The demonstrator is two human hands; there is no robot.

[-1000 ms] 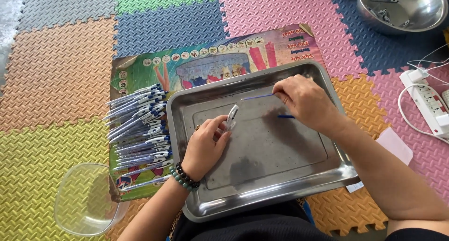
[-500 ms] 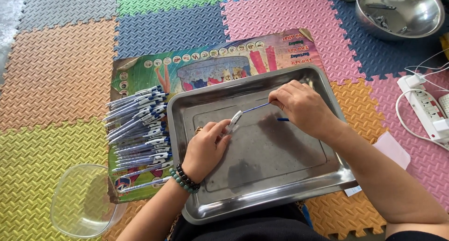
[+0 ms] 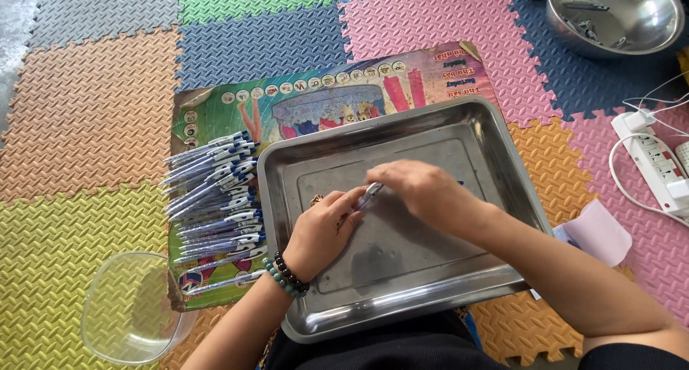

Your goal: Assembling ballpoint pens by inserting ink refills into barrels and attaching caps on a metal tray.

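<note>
From the head camera, the left hand (image 3: 323, 230) and the right hand (image 3: 420, 190) meet over the middle of a steel tray (image 3: 495, 162), fingers of both pinched on one pen (image 3: 371, 193) held just above the tray floor. By the look of it, much is already done: a pile of finished pens (image 3: 215, 198) lies in rows beside the tray on a colourful printed sheet (image 3: 323, 97). A clear plastic bowl (image 3: 125, 316) sits near the left elbow, a steel bowl (image 3: 610, 15) with small parts far right. All rests on coloured foam floor mats (image 3: 93, 104); a white power strip (image 3: 657, 162) lies right.
</note>
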